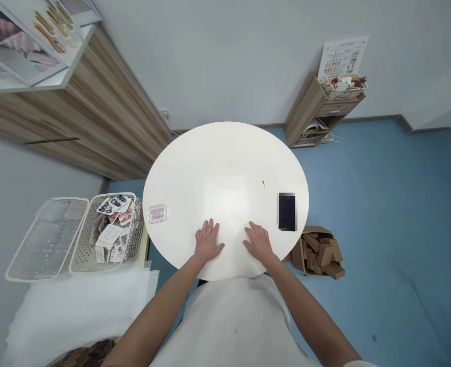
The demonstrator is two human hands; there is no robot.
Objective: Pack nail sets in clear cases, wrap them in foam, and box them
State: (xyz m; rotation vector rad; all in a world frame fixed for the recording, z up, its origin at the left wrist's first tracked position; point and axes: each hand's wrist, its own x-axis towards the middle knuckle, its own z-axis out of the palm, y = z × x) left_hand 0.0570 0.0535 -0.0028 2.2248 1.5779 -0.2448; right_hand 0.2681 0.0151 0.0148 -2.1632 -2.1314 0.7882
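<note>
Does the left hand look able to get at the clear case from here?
Likely yes: the left hand rests on the table, holding nothing, and nothing visible stands between it and the case.

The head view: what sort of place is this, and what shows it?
Probably a small workroom or storeroom: a white table with the left hand and right hand on it, a perforated basket holding printed cards or packets, and an open carton of brown cardboard pieces.

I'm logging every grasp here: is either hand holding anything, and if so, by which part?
Nothing is held: the left hand and right hand both lie palm down, fingers spread, on the white table.
</note>
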